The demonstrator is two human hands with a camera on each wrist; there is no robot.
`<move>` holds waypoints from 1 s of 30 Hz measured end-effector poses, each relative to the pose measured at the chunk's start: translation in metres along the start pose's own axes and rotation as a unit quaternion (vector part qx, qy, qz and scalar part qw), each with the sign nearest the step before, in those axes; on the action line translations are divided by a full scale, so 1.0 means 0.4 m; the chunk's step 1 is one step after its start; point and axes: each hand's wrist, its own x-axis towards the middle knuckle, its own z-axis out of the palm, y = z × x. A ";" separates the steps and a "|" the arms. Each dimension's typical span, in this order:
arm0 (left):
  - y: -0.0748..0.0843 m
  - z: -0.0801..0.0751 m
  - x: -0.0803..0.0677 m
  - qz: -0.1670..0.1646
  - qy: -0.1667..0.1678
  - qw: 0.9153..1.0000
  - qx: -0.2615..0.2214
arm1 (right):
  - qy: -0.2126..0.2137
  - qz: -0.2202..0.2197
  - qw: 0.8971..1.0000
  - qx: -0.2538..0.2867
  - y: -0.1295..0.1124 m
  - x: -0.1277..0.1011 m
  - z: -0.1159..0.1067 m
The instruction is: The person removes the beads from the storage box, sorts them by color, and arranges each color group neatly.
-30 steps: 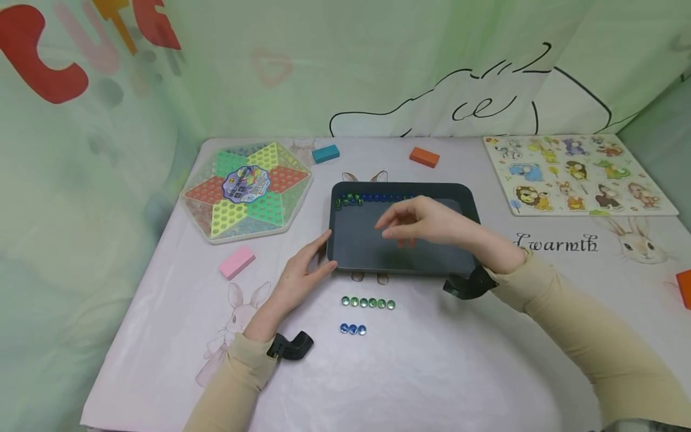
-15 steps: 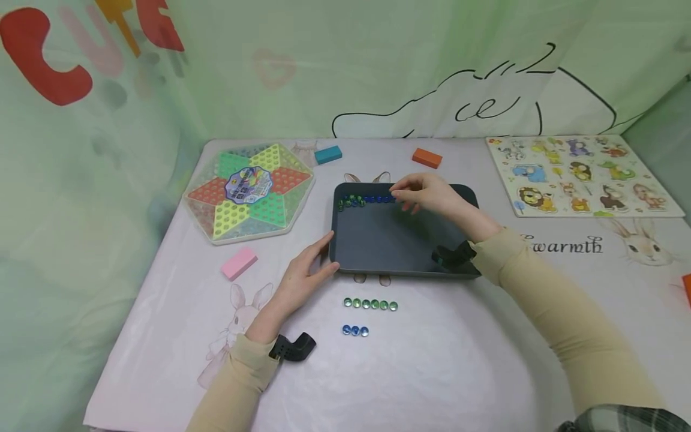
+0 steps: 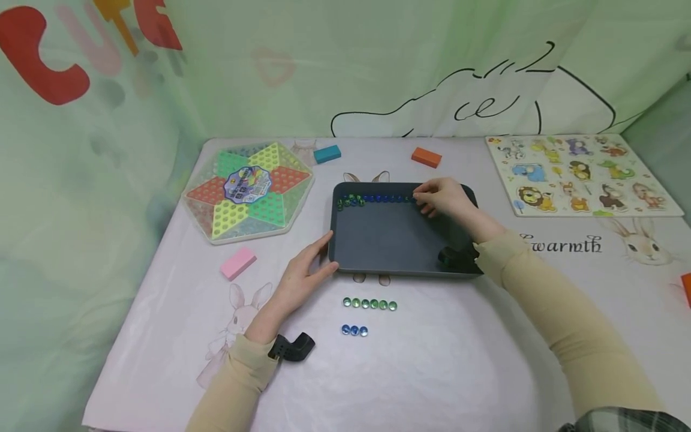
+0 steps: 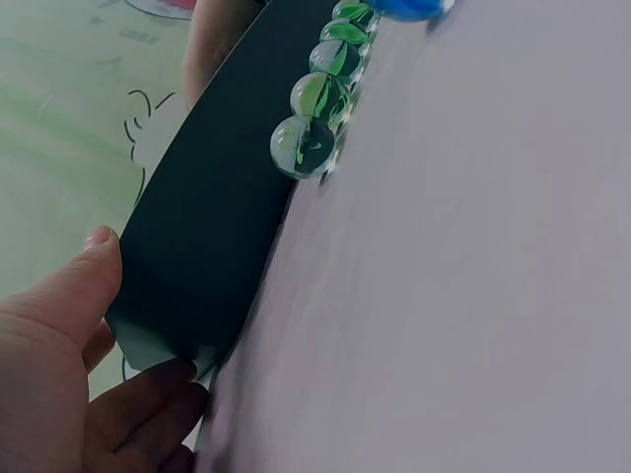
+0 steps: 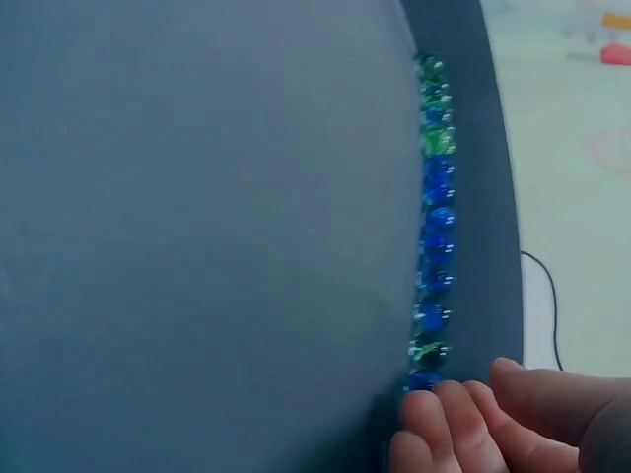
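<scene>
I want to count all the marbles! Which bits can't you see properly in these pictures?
- Marbles in the tray: head view, too small to count; right hand covers the row's end.
- Right wrist view: blurred, fingers hide the last marbles.
- Left wrist view: top edge cuts off the green marbles.
- Left hand: palm hidden.

Blue, green marbles (image 3: 378, 198) lined along dark tray (image 3: 399, 240) far wall.

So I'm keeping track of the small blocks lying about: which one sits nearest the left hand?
The pink block, on the cloth left of the left hand. The teal block and orange block lie beyond the dark tray.
</scene>
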 end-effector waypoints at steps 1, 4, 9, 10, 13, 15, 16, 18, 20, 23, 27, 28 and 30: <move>-0.001 0.000 0.000 0.000 0.000 1.000 0.001 | 0.001 0.002 1.000 -0.002 0.003 0.002 0.002; 0.000 0.000 -0.002 0.004 0.000 1.000 0.002 | 0.003 0.005 1.000 -0.006 0.008 0.004 0.005; 0.000 0.000 0.001 0.003 0.001 1.000 0.000 | 0.009 0.005 1.000 -0.015 0.012 0.002 0.011; 0.000 0.000 0.001 0.002 0.001 1.000 0.000 | 0.010 0.006 1.000 -0.020 0.013 0.002 0.012; 0.000 -0.001 0.002 0.000 0.000 1.000 -0.001 | 0.012 0.007 0.999 -0.031 0.015 0.003 0.016; 0.000 -0.001 0.002 0.000 0.000 1.000 -0.001 | 0.015 0.005 0.999 -0.036 0.017 0.005 0.020; 0.000 -0.001 0.002 0.000 0.000 1.000 -0.001 | 0.017 0.003 0.999 -0.038 0.018 0.006 0.022; 0.001 -0.001 0.001 0.000 0.000 1.000 0.000 | 0.021 -0.001 0.999 -0.041 0.020 0.007 0.024; 0.001 -0.001 0.000 -0.001 0.001 1.000 -0.002 | 0.022 -0.002 0.999 -0.044 0.021 0.008 0.026; 0.001 0.000 0.000 0.000 0.000 1.000 -0.002 | 0.020 -0.003 0.999 -0.048 0.022 0.007 0.026; 0.000 0.002 0.000 0.002 0.000 1.000 -0.001 | 0.014 -0.012 0.999 -0.046 0.016 -0.001 0.017; 0.000 0.001 0.000 0.002 0.001 1.000 0.000 | 0.012 -0.015 0.999 -0.046 0.012 -0.004 0.013; 0.000 0.000 0.000 0.002 0.003 1.000 0.002 | 0.008 -0.023 0.999 -0.044 -0.001 -0.014 0.004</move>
